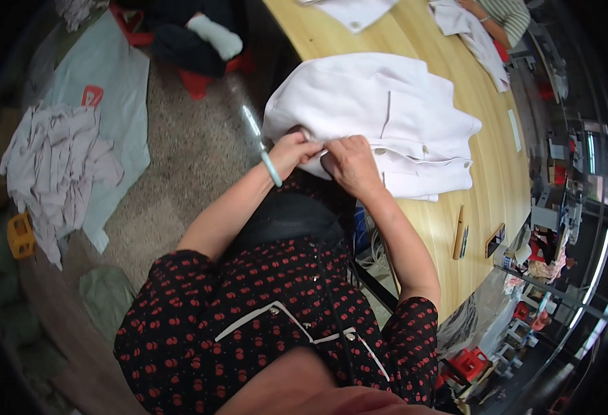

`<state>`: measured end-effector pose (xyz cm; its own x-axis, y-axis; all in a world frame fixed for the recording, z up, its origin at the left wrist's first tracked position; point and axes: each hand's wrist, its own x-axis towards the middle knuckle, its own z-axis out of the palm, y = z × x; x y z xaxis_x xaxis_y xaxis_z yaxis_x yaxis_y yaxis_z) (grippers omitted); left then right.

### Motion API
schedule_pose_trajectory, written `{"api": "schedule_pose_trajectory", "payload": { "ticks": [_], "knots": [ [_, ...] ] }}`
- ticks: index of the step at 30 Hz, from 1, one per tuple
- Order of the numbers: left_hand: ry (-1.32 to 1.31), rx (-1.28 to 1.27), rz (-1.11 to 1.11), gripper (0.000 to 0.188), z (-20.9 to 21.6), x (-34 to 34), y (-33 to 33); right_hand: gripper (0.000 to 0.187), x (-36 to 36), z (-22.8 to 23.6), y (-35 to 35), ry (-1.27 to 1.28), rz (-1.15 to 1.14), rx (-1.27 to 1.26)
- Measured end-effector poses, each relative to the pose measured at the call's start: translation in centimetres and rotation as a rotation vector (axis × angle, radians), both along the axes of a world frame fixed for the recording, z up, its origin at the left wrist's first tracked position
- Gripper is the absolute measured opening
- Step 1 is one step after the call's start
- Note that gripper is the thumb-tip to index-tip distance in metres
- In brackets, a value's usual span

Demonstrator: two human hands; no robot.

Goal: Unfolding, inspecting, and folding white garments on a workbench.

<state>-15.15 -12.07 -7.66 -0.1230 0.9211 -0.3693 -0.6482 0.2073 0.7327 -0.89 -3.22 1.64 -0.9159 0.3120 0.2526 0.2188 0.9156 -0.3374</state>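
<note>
A pale pinkish-white buttoned jacket (366,90) lies on the wooden table in front of me, its near edge hanging over the table's side. My left hand (291,153), with a light bangle at the wrist, pinches the garment's edge. Close beside it, my right hand (351,160) has its fingers curled onto the same edge. The fingertips of both hands almost meet there. Whether a small tool or thread is between them I cannot make out. Metallic-looking buttons show along the jacket's front, to the right of my hands.
On the wooden table (428,235) lie slim pen-like tools (461,235) and a phone (495,241). Another person's hand (471,8) rests by a pale garment (459,28) at the far right. Crumpled garments (65,149) lie on a floor sheet (127,76) at left, near a yellow stool (20,235).
</note>
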Motion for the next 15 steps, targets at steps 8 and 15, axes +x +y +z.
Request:
{"api": "schedule_pose_trajectory", "payload": {
  "ticks": [8,15],
  "knots": [
    [0.498,-0.088,0.085,0.018,0.1,0.3,0.2,0.003,-0.9,0.2,-0.8,0.045,-0.079,0.003],
    [0.139,-0.098,-0.075,0.016,1.9,-0.7,1.2,0.007,-0.8,1.5,-1.5,-0.045,-0.196,-0.050]
  ]
}}
